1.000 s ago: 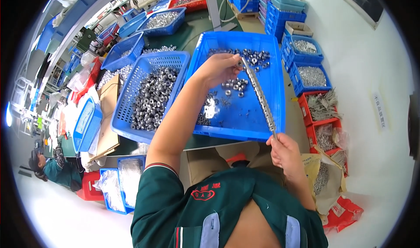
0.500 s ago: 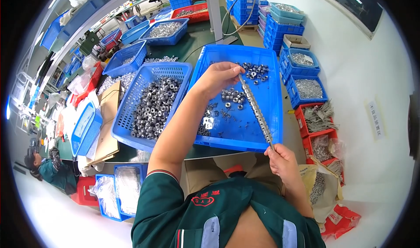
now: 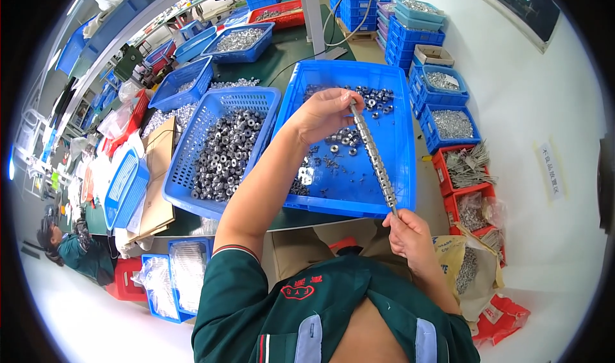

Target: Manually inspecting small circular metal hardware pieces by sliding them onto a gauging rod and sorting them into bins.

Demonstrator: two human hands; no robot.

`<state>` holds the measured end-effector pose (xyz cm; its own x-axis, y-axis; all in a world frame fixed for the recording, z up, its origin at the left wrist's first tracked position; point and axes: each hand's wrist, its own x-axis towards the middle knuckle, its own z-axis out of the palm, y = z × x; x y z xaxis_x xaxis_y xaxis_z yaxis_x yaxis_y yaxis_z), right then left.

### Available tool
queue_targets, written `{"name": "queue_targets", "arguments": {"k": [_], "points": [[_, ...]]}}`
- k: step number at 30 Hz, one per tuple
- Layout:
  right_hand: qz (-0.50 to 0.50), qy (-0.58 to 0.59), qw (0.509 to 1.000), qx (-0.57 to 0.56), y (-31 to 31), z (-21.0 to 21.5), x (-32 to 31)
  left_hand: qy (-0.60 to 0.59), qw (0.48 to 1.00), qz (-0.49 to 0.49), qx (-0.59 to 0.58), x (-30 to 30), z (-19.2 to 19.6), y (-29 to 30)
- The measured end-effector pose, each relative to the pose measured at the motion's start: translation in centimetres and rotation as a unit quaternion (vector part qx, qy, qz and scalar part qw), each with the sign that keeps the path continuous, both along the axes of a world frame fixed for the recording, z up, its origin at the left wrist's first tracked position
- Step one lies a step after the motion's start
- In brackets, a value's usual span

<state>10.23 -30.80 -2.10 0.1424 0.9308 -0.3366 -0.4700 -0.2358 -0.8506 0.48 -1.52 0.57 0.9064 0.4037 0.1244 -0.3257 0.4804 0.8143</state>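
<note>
My right hand [image 3: 411,236] grips the near end of a thin metal rod [image 3: 373,158] strung with several small metal rings. My left hand [image 3: 324,113] pinches the rod's far tip, fingers closed around it. The rod hangs slanted above a shallow blue tray [image 3: 403,139] that holds scattered metal rings [image 3: 375,97]. Left of it, a blue slotted basket [image 3: 186,171] is heaped with grey metal rings [image 3: 224,151].
Stacked blue bins [image 3: 410,23] of metal parts stand at the back right, red bins [image 3: 471,171] at the right. More blue baskets [image 3: 240,42] sit on the green table behind. A cardboard box [image 3: 288,251] lies below the tray. Another person [image 3: 70,247] sits at far left.
The view has shifted slightly. My left hand stays at the rod's far tip and my right hand keeps the near end; the rod stands a little steeper over the tray.
</note>
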Motion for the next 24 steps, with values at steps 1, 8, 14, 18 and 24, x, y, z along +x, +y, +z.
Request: {"name": "queue_targets", "arguments": {"k": [1,8,14,18,24], "points": [[-0.004,-0.005,1.000,0.005,0.0,-0.1,-0.1,0.000,1.000,-0.008,-0.005,0.0,0.1,-0.1],[0.012,0.047,0.999,0.015,-0.1,0.3,0.1,-0.022,0.998,-0.065,-0.005,0.1,-0.7,0.5],[-0.002,-0.001,1.000,0.018,-0.2,-0.2,-0.2,-0.063,0.992,-0.102,-0.032,0.4,-0.9,0.3],[-0.023,-0.036,0.999,0.013,0.0,-0.3,-0.5,-0.007,0.997,-0.073,-0.011,0.6,-0.7,0.1],[0.013,0.077,0.997,0.025,-0.3,-0.2,-0.1,-0.053,0.992,-0.112,-0.010,0.6,-1.2,0.1]]}}
